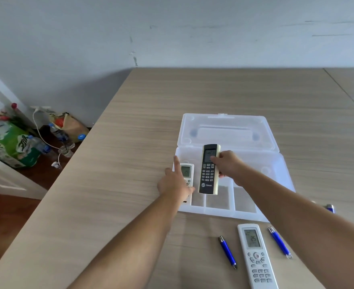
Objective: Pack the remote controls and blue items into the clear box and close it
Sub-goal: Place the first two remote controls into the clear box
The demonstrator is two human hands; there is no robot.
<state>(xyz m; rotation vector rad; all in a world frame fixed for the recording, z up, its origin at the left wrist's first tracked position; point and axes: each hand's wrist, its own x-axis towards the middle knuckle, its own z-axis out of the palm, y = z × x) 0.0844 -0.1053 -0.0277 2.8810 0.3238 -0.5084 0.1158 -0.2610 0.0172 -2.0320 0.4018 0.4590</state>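
So far only a small white remote (186,174), touched by the spread left hand (175,184), was laid in the open clear box (276,174), while a black remote (208,170), clasped by the right hand (227,165), was held over it, and a long white remote (255,255) and three blue items (227,252) were left on the table (130,163) near its front edge.
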